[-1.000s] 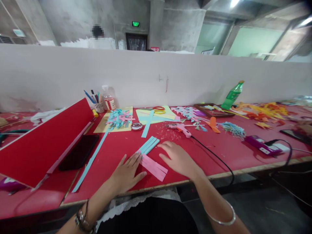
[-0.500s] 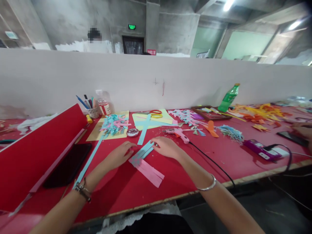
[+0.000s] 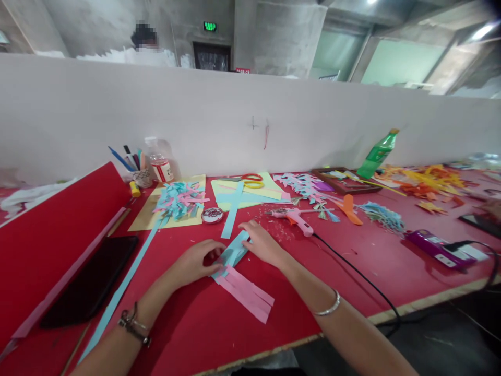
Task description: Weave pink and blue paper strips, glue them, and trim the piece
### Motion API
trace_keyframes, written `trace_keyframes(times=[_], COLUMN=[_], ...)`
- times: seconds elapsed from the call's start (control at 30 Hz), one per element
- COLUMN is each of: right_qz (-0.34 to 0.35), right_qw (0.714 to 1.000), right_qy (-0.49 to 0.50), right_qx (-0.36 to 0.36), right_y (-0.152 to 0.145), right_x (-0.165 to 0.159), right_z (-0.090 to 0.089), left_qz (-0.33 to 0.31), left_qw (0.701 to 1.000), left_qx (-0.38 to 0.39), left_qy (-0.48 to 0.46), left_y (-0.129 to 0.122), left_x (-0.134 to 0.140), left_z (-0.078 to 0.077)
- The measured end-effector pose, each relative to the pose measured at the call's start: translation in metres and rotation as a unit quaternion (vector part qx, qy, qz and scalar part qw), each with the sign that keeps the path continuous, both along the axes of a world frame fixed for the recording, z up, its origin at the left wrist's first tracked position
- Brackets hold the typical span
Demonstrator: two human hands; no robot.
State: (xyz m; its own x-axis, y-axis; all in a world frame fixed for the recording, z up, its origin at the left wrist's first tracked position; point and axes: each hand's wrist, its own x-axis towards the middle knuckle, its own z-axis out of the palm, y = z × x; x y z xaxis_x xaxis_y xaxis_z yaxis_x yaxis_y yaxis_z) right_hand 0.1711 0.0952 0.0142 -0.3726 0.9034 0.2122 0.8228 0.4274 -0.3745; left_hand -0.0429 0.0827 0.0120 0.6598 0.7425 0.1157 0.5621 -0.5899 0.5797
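Pink paper strips (image 3: 250, 295) and light blue paper strips (image 3: 234, 250) are interlaced at one corner, the pink ones reaching toward the table's front edge. My left hand (image 3: 198, 261) arches at the left of the woven corner, with thumb and fingers apart and the thumb touching the paper. My right hand (image 3: 260, 243) grips the far end of the blue strips, thumb beneath and fingers bent over them. One single blue strip (image 3: 234, 211) lies just beyond my hands.
A pink glue gun (image 3: 297, 219) with a black cord lies to the right. Scissors (image 3: 252, 180) rest on yellow paper at the back. At left are a black phone (image 3: 92, 279) and a red board (image 3: 58, 245). A green bottle (image 3: 379, 154) leans at the back right.
My left hand has moved right, onto the woven corner. My right hand has closed around the far end of the blue strips, and one strip there now looks lifted. The view has tilted down.
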Motion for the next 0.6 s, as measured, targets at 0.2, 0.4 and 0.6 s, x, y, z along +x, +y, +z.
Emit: trace_keyframes(times=[0.2,0.4,0.6], right_qz=[0.001,-0.049,-0.017], right_qw=[0.998,0.996,0.991], right_qy=[0.058,0.053,-0.056], right_qx=[0.015,0.043,0.120], right_y=[0.002,0.000,-0.004], right_x=[0.006,0.005,0.002], right_z=[0.000,0.005,0.010], left_qz=[-0.011,-0.002,0.004], left_qw=[1.000,1.000,0.999], left_qx=[0.011,0.026,0.025], left_qy=[-0.001,0.010,0.020], left_y=[-0.001,-0.004,-0.004], left_x=[0.003,0.003,0.004], left_z=[0.000,0.001,0.002])
